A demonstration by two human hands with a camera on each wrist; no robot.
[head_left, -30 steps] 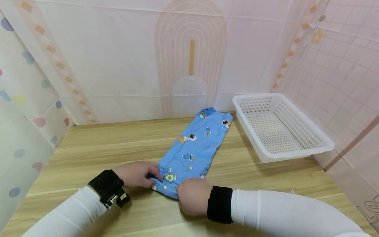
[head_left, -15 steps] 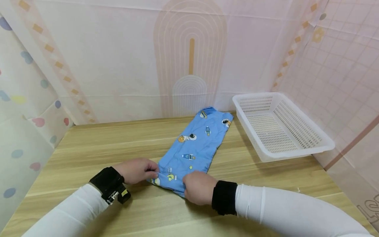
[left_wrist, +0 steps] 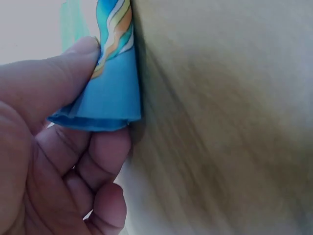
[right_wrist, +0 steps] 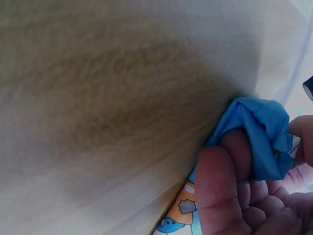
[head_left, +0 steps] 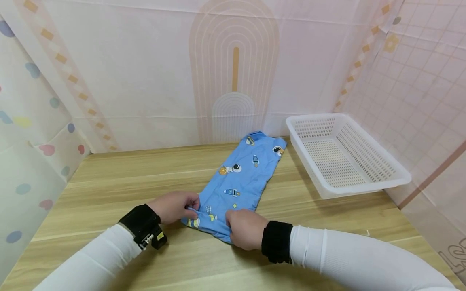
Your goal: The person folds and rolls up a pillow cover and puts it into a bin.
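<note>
A blue cloth (head_left: 244,173) printed with astronauts, rockets and stars lies as a long folded strip, slanting from the middle front toward the back wall. At its near left corner my left hand (head_left: 174,207) pinches the turned-up end between thumb and fingers. The left wrist view shows the thumb on top of the blue fabric (left_wrist: 110,95), with curled fingers below. My right hand (head_left: 247,229) grips the near right corner, knuckles up. In the right wrist view, bunched cloth (right_wrist: 264,127) sits between its thumb and curled fingers. The palm side is hidden from the head view.
A white perforated plastic basket (head_left: 327,161) stands at the right rear, to the right of the cloth's far end. The wood-grain table (head_left: 120,178) meets a patterned backdrop (head_left: 153,81) behind, with printed sheets on both sides.
The cloth's near end has turned up into a low fold between my hands. My right hand has shifted slightly right and away from me; my left has moved a little too. The basket stays put.
</note>
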